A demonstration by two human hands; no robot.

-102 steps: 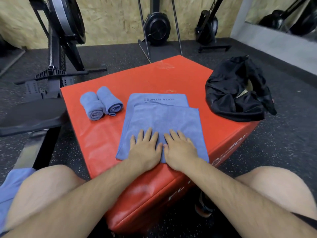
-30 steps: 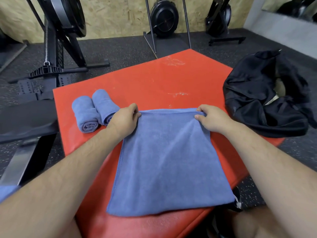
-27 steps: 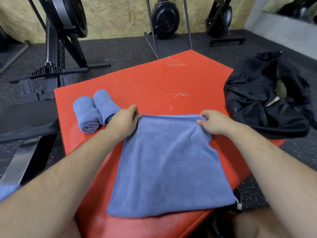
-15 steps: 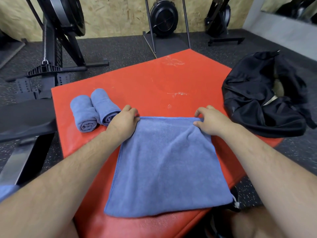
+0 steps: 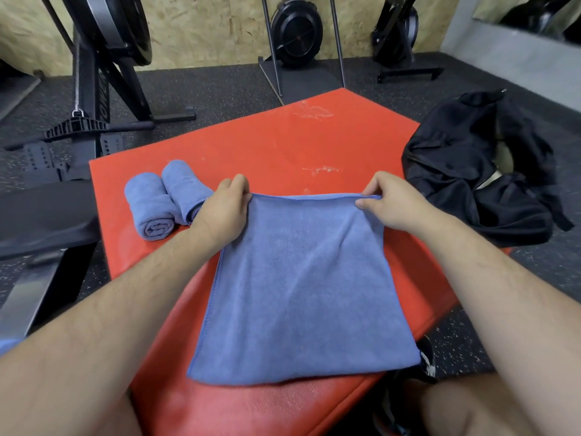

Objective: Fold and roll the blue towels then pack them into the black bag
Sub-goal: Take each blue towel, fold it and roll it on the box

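Left hand (image 5: 224,204) and right hand (image 5: 390,202) each pinch a far corner of the blue towel (image 5: 301,287), which lies folded on the red box's (image 5: 283,143) near half. That edge lay flat half a second ago; now it is raised, probably for another fold. Two rolled towels (image 5: 154,206) sit on the box's left side and the black bag (image 5: 471,177) on its right corner. Neither is in the way.

The light is even and rather bright, with weak shadows. A pale sheen lies on the red desk (image 5: 283,146). The blue towel (image 5: 298,278) looks sharp; the wide lens bends and softens the edges.
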